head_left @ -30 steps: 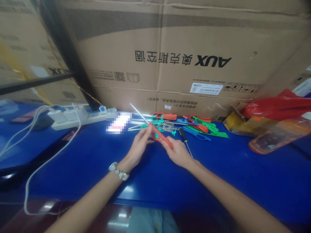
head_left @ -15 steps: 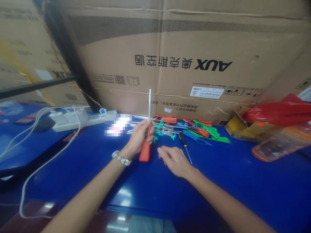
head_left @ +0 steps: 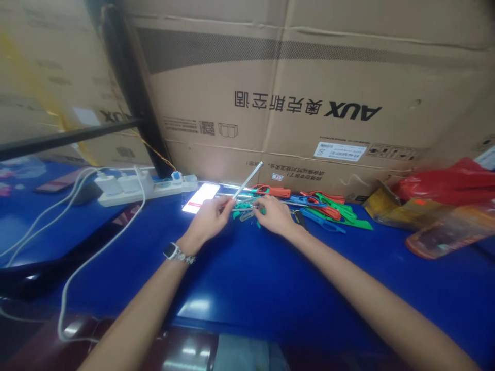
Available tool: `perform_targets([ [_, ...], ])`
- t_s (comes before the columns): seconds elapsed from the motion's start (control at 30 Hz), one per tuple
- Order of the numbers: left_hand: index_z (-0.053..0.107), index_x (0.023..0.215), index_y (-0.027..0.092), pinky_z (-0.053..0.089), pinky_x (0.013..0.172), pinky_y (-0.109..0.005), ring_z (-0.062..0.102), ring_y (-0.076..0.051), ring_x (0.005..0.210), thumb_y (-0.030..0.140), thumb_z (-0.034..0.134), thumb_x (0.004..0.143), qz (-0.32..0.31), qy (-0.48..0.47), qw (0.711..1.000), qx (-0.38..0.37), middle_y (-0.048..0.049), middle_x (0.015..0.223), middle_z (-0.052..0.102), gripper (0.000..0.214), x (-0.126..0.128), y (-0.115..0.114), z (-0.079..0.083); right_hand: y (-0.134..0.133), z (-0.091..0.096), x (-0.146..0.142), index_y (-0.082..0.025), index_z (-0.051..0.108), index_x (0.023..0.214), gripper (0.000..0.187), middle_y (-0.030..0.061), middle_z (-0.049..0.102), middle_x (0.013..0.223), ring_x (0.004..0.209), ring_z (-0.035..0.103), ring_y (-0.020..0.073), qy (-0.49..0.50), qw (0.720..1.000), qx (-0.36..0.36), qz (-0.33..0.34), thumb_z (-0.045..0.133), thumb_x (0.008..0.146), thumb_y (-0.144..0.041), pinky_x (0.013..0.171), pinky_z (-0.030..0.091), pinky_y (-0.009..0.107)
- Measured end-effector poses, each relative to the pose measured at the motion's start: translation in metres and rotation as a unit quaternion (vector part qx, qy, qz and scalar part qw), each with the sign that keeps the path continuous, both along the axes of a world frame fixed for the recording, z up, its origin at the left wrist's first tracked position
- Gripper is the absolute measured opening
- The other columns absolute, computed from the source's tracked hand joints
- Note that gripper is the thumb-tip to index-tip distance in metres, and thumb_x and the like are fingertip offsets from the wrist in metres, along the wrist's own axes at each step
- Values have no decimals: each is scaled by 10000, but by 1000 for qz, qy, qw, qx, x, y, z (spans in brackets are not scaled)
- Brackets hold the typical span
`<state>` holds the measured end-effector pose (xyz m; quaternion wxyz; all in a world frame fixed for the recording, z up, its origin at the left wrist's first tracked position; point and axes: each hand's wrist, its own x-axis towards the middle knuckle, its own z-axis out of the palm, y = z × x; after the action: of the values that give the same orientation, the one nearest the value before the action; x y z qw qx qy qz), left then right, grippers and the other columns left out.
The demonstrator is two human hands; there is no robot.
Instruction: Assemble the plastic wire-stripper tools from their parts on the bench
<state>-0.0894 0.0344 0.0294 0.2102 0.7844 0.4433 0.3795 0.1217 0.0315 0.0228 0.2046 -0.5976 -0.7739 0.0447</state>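
My left hand (head_left: 212,219) is closed around the orange-red handle of a long-necked lighter, mostly hidden by the fingers. The lighter's silver metal tube (head_left: 247,180) slants up and to the right. My right hand (head_left: 275,214) reaches into a pile of small green plastic parts (head_left: 247,206) and thin metal pieces, its fingers bent together. Whatever lies between those fingertips is too small to make out. Behind the hands are an orange lighter handle (head_left: 275,191) and several metal tubes. A dark-handled screwdriver (head_left: 300,219) is partly covered by my right wrist.
Green handle pieces (head_left: 348,215) and a blue one (head_left: 320,220) lie right of my right hand. A lit phone (head_left: 201,198) and a white power strip (head_left: 154,191) with cables are on the left. A large cardboard box (head_left: 294,72) stands behind the blue table (head_left: 247,288).
My right hand has moved forward into the small parts. My left hand has tilted the lighter, its tube swinging from upright to the right. The camera view has shifted slightly left.
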Motion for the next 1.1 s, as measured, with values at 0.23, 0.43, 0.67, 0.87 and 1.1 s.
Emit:
perform_targets([
  [0.23, 671, 854, 153, 279, 484, -238, 414, -121, 500, 457, 441, 972, 0, -5, 1000, -9, 13, 587, 542, 399, 0, 1, -3, 40, 2, -30, -171, 727, 1067, 228, 154, 639, 1155, 1131, 558, 285, -140, 987, -10, 82, 598, 887, -221, 965, 405, 386],
  [0.43, 651, 813, 164, 265, 480, -234, 407, -124, 492, 442, 445, 970, -7, -17, 1000, -20, 21, 564, 509, 380, 1, -1, -1, 53, 0, -22, -170, 731, 1077, 307, 113, 707, 1038, 950, 640, 242, -126, 987, -29, 95, 633, 793, -104, 795, 456, 286],
  [0.67, 624, 778, 182, 242, 482, -239, 382, -127, 478, 422, 450, 969, -30, -20, 999, -10, 18, 566, 505, 353, 5, -7, -3, 58, 14, -29, -179, 713, 895, 103, 98, 690, 1009, 913, 617, 213, -105, 989, -2, 107, 661, 809, -157, 831, 445, 300],
  [0.87, 608, 774, 199, 223, 498, -252, 408, -131, 444, 421, 428, 984, -1, 61, 998, 12, 22, 547, 512, 354, 10, -13, -1, 32, 14, 5, -158, 667, 843, 136, 43, 691, 830, 782, 612, 167, 305, 952, 28, 24, 635, 793, -281, 748, 458, 291],
  [1.1, 612, 859, 225, 239, 536, -275, 590, -201, 581, 452, 338, 1015, -37, 247, 968, 35, -28, 647, 628, 389, 25, -25, -5, -12, -3, 59, -195, 704, 880, 350, 31, 704, 829, 706, 577, 154, 693, 711, -13, -118, 721, 625, -434, 554, 392, 239],
])
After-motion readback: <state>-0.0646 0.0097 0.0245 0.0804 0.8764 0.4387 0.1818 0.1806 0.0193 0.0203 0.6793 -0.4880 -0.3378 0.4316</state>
